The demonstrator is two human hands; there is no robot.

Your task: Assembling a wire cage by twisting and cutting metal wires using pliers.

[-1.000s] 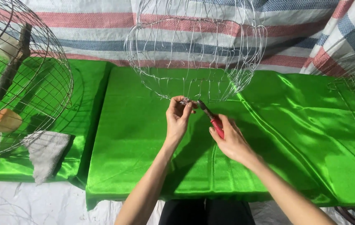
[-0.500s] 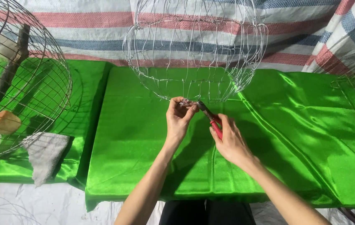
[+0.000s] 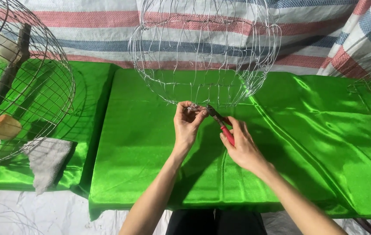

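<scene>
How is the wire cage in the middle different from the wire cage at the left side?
The middle wire cage is of thin pale wire, and the left hand and the pliers in the right hand work at its bottom edge. The left wire cage has a denser, darker grid and nobody touches it. Both are rounded and sit on green cloth.

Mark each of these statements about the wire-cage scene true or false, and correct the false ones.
1. The right hand holds red-handled pliers. True.
2. The left hand pinches the bottom edge of the wire cage. True.
3. The table is covered with blue cloth. False: the cloth is shiny green.
4. A grey rag lies at the left, beside a second wire cage. True.
5. The pliers lie unused on the cloth. False: they are raised to the wire beside the left hand's fingertips.
</scene>
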